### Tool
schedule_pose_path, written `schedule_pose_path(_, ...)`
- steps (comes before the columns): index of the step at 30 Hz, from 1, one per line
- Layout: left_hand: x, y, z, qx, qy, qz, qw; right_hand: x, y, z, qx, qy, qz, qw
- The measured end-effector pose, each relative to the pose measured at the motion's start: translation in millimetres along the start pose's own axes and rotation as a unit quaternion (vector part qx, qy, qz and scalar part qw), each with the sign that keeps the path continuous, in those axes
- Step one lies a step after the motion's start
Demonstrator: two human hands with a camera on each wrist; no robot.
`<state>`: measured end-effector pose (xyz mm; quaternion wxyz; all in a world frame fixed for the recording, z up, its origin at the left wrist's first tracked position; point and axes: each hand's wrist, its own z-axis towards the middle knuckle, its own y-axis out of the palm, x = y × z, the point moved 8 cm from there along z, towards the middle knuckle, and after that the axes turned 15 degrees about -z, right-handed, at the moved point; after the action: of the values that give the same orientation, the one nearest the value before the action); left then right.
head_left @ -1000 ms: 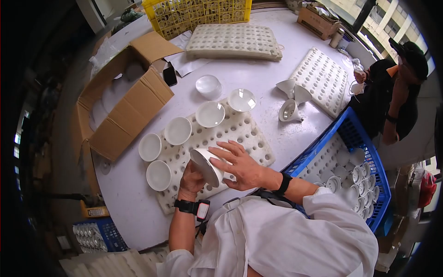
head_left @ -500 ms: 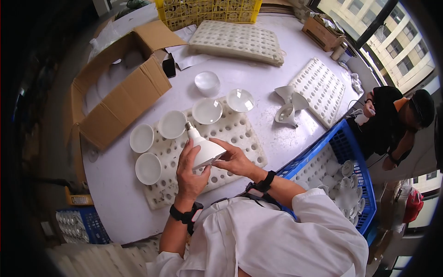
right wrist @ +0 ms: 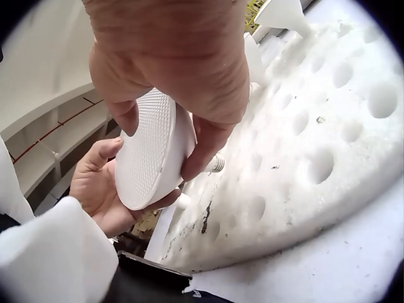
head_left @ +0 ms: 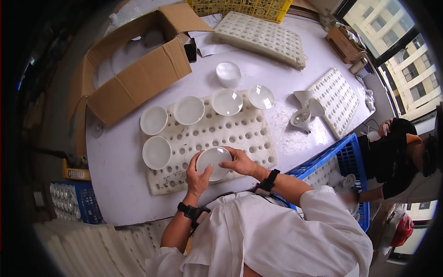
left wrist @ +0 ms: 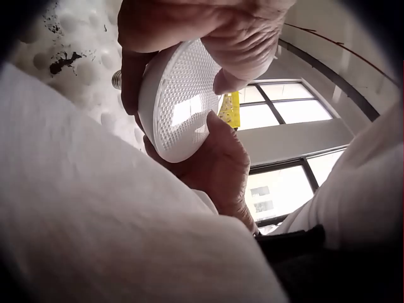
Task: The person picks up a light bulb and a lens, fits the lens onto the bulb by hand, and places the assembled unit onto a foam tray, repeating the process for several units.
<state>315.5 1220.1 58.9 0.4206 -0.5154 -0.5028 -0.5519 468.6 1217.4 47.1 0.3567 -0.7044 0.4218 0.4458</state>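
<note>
Both hands hold a white reflector light bulb (head_left: 211,162) over the front of the foam board, its round lens facing up toward the head camera. My left hand (head_left: 197,179) grips its left side, thumb on the lens. On the right side my right hand (head_left: 242,162) grips it too, thumb over the lens rim. A dimpled pattern covers the lens (left wrist: 180,110) in the left wrist view. The screw base (right wrist: 217,164) points away toward the foam in the right wrist view. Several similar bulbs (head_left: 157,153) sit lens up along the left and back of the holed foam board (head_left: 240,148).
Behind the board stand some clear lens covers (head_left: 229,73). Open bulb housings (head_left: 301,118) lie to the right, near another foam board (head_left: 339,99). A cardboard box (head_left: 143,81) stands back left. Another person (head_left: 390,154) reaches toward the blue crate (head_left: 363,184) at right.
The bulb has turned over: its screw base pointed up half a second ago, and now its lens faces up. Both hands regripped it. The other person's arm has come over the blue crate.
</note>
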Motion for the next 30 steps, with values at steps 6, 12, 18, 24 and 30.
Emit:
schedule_pose_path(6, -31.5, -32.3, 38.7, 0.113, -0.071, -0.134, 0.982, -14.0, -4.7, 54.6, 0.039, 0.022, -0.075, 0.996)
schedule_pose_path(12, -60.4, -46.1, 52.1, 0.195, -0.197, -0.227, 0.934, -7.5, 4.4, 67.3, 0.007, 0.047, 0.014, 0.999)
schedule_pose_path(18, -73.2, -59.3, -8.7, 0.121, -0.22, -0.078, 0.965, 23.9, -94.8, -3.7, 0.248, -0.024, -0.455, 0.855)
schedule_pose_path(24, -41.2, -33.6, -25.2, -0.128, 0.097, 0.498, 0.852, 119.8, -173.8, -37.0, 0.257, 0.287, -0.322, 0.865)
schedule_pose_path(30, -50.0, -46.7, -25.0, -0.166, 0.084, 0.548, 0.815, 103.3, -171.1, -8.6, 0.286, 0.245, -0.333, 0.864)
